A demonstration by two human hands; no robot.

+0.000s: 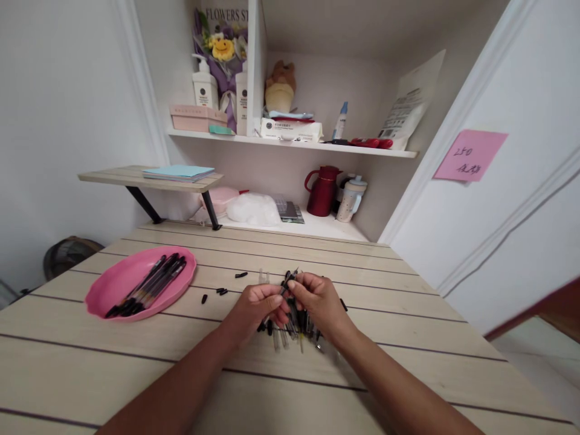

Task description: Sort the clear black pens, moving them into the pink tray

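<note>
Two bare forearms (pixel 181 374), the things nearest the camera, reach in over a slatted wooden desk (pixel 113 368). Beyond them, well in from the desk's left and right edges, the left hand (pixel 259 305) and right hand (pixel 322 302) are close together. Each has a narrow pinch on what looks like one slim, dark pen part (pixel 287 280), too small to tell exactly, just above a jumbled pile of pen parts (pixel 284 339) with clear tubes. Small black pieces (pixel 204 298) lie left of the pile; near the desk's left edge, a pink tray (pixel 118 281) holds dark pens (pixel 158 284). Good handling here probably calls for steady left fingers, a gentle, straight-line action from the right, and hands kept low, so that nothing small rolls towards an edge
</note>
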